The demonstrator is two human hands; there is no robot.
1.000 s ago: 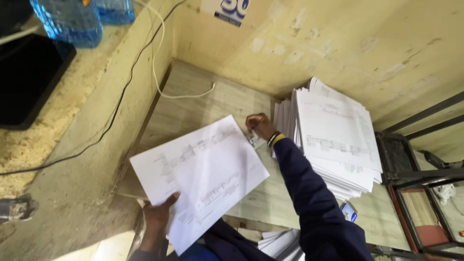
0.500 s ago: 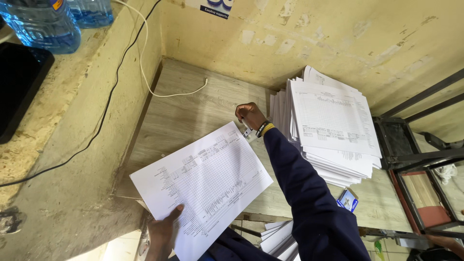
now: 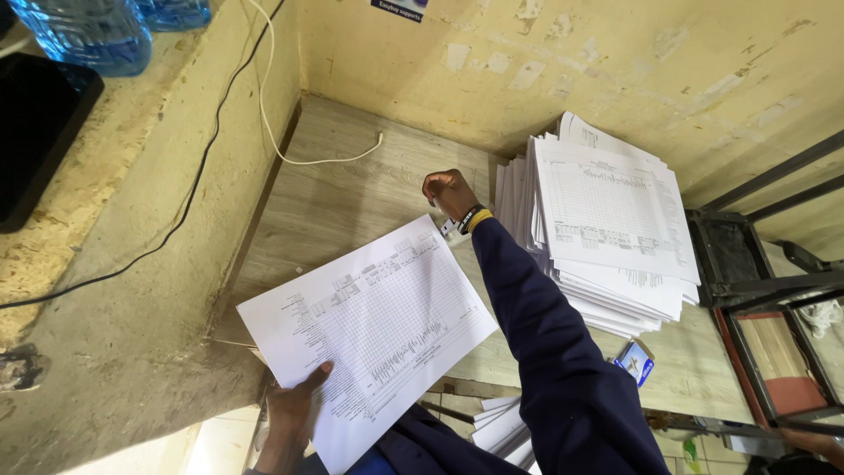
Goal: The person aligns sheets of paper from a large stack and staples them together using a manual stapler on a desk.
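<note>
Nearest the camera, the left hand (image 3: 290,418) gripped one printed sheet (image 3: 369,325) by its lower edge, thumb on top, the sheet held slanted above the wooden desk (image 3: 352,189); the fingers beneath it were hidden. A second small batch of white papers (image 3: 501,427) lay below the desk edge, partly covered by the dark blue sleeve (image 3: 554,352). One small blue and white box (image 3: 635,361) sat on the desk just beside the sleeve, its print too small to read. Farther out, the right hand (image 3: 450,192), wearing a yellow and black wristband, was curled closed on a small pale object near the sheet's top corner; the object could not be identified. Beside that hand stood one tall, uneven stack of printed sheets (image 3: 607,220). One white cable (image 3: 299,141) trailed across the desk to the wall. One blue label (image 3: 400,7), cut off by the frame, was stuck high on the yellow wall. Two blue water bottles (image 3: 88,35) stood on the ledge at far left, both cut off, next to one black device (image 3: 35,132).
</note>
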